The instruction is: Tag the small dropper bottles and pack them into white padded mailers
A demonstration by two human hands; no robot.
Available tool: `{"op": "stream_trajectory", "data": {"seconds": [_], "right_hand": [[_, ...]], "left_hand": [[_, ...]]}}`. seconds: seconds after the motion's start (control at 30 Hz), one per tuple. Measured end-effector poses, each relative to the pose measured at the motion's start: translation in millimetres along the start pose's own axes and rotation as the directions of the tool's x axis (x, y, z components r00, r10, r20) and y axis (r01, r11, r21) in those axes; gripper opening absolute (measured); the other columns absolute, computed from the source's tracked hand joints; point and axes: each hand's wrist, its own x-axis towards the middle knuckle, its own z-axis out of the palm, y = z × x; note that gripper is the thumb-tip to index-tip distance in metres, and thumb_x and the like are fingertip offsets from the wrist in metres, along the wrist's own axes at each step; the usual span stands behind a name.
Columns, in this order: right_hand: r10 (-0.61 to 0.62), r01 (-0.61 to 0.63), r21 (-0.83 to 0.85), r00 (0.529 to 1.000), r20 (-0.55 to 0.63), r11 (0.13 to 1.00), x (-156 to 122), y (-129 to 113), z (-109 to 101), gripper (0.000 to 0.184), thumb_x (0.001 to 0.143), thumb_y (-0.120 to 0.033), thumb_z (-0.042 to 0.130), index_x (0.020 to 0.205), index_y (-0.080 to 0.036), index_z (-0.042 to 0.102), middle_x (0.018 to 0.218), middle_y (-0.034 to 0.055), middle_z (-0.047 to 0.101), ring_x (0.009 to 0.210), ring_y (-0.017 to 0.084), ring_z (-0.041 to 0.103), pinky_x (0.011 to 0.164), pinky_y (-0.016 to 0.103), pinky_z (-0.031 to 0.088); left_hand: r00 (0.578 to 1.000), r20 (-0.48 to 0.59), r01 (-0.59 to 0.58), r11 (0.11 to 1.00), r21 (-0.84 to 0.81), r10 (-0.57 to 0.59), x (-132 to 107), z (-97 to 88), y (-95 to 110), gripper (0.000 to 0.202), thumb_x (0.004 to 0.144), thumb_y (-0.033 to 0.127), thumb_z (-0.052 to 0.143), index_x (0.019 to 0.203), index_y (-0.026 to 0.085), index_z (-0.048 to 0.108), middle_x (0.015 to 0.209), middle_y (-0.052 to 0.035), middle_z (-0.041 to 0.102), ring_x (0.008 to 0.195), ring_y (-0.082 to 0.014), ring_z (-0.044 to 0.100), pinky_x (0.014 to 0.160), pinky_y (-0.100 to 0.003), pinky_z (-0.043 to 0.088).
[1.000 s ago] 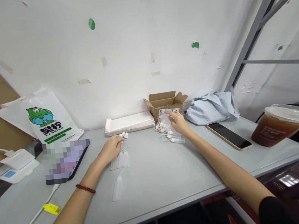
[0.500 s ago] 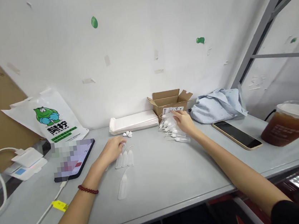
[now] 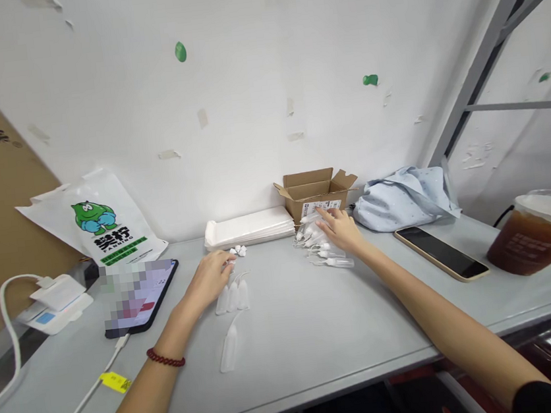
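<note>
My left hand [image 3: 211, 277] hovers low over the table, palm down, thumb and fingers slightly apart. Just beyond its fingertips lie small white folded pieces [image 3: 238, 252]. Below that hand, several clear plastic tubes [image 3: 233, 297] with narrow necks and thin threads stand side by side in a short row, partly covered by it. One more clear tube [image 3: 229, 350] lies closer to the front edge. My right hand [image 3: 342, 231] rests at a heap of similar tubes [image 3: 315, 236], its index finger stretched out and the other fingers loosely bent. Its underside is hidden.
Behind the heap stands an open cardboard box [image 3: 311, 196], beside a stack of white flat packs [image 3: 253, 227]. A phone [image 3: 442, 252], a drink cup [image 3: 540, 236] and a blue cloth bag [image 3: 401, 199] are right. Left are a charging phone [image 3: 142, 301] and a white bag [image 3: 102, 219].
The camera view has shifted slightly, moving everything a little down and right. My left fingers have moved slightly nearer the white pieces. My right hand stays at the heap.
</note>
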Motion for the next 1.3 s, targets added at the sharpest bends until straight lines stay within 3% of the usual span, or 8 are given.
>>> {"op": "stream_trajectory", "data": {"seconds": [0.33,0.53,0.73,0.83,0.97,1.03,1.13,1.3], "right_hand": [[-0.014,0.015,-0.023,0.999,0.044,1.0,-1.5,-3.1,-3.4,0.053,0.093,-0.051,0.022,0.14,-0.029,0.036,0.125,0.0164,0.05,0.112,0.033,0.045,0.086,0.049,0.039],[-0.008,0.009,-0.046,1.0,0.017,0.999,-6.6,-9.0,-6.6,0.058,0.092,-0.054,0.022,0.142,-0.026,0.032,0.129,0.0183,0.048,0.113,0.034,0.044,0.086,0.051,0.039],[-0.137,0.144,0.113,0.988,-0.072,0.983,-25.8,-48.6,-26.9,0.061,0.091,-0.054,0.028,0.14,-0.018,0.032,0.133,0.021,0.042,0.118,0.035,0.04,0.092,0.053,0.035],[-0.362,0.355,0.364,0.931,-0.051,0.861,-50.9,-86.5,-39.4,0.053,0.094,-0.048,0.028,0.137,-0.018,0.035,0.123,0.0174,0.05,0.114,0.028,0.045,0.095,0.045,0.037],[-0.703,0.594,0.475,0.707,0.079,0.65,-87.4,-131.4,-47.2,0.059,0.09,-0.053,0.036,0.137,-0.017,0.036,0.122,0.0168,0.048,0.108,0.025,0.046,0.092,0.04,0.04],[-0.749,0.626,0.464,0.649,0.135,0.626,-97.7,-143.1,-45.4,0.062,0.088,-0.056,0.037,0.138,-0.018,0.035,0.121,0.0168,0.047,0.105,0.025,0.046,0.092,0.04,0.039],[-0.748,0.618,0.452,0.635,0.196,0.643,-99.5,-149.0,-36.5,0.061,0.088,-0.057,0.035,0.14,-0.025,0.033,0.116,0.0141,0.047,0.102,0.024,0.045,0.089,0.041,0.039],[-0.713,0.575,0.46,0.668,0.213,0.677,-89.1,-149.0,-19.1,0.059,0.088,-0.06,0.031,0.139,-0.029,0.036,0.109,0.0112,0.047,0.098,0.024,0.044,0.086,0.04,0.038]], "left_hand": [[0.998,-0.058,-0.029,1.0,0.007,0.03,-0.6,-1.2,2.7,0.031,0.08,0.028,0.042,0.094,0.017,0.068,0.1,-0.0094,0.068,0.091,-0.0245,0.062,0.084,-0.038,0.048],[0.994,-0.106,0.001,0.999,-0.044,-0.005,-1.9,-2.7,7.2,0.029,0.08,0.03,0.044,0.095,0.018,0.066,0.099,-0.0083,0.069,0.085,-0.0229,0.064,0.077,-0.035,0.05],[0.985,-0.096,0.121,0.967,-0.224,-0.146,-5.0,-9.5,22.3,0.028,0.075,0.035,0.053,0.092,0.017,0.066,0.086,-0.0057,0.072,0.075,-0.0209,0.066,0.072,-0.032,0.052],[0.978,-0.077,0.161,0.942,-0.295,-0.192,-6.1,-11.1,27.3,0.031,0.072,0.038,0.056,0.093,0.017,0.067,0.081,-0.0046,0.071,0.071,-0.0202,0.065,0.067,-0.031,0.052],[0.973,-0.056,0.184,0.9,-0.395,-0.223,-5.9,-10.0,28.3,0.035,0.07,0.041,0.059,0.093,0.016,0.066,0.075,-0.0041,0.07,0.068,-0.0189,0.064,0.064,-0.029,0.05],[0.971,-0.046,0.196,0.886,-0.42,-0.236,-5.6,-9.8,28.2,0.035,0.07,0.042,0.06,0.093,0.015,0.066,0.073,-0.0037,0.069,0.067,-0.0185,0.064,0.062,-0.028,0.049],[0.97,-0.053,0.194,0.886,-0.422,-0.238,-5.6,-10.6,29.2,0.035,0.07,0.042,0.06,0.091,0.016,0.067,0.073,-0.0036,0.069,0.067,-0.0187,0.063,0.061,-0.028,0.049],[0.972,-0.069,0.174,0.882,-0.439,-0.226,-6.0,-12.4,31.7,0.033,0.071,0.043,0.06,0.088,0.016,0.067,0.078,-0.0047,0.069,0.071,-0.0193,0.063,0.062,-0.028,0.049]]}}
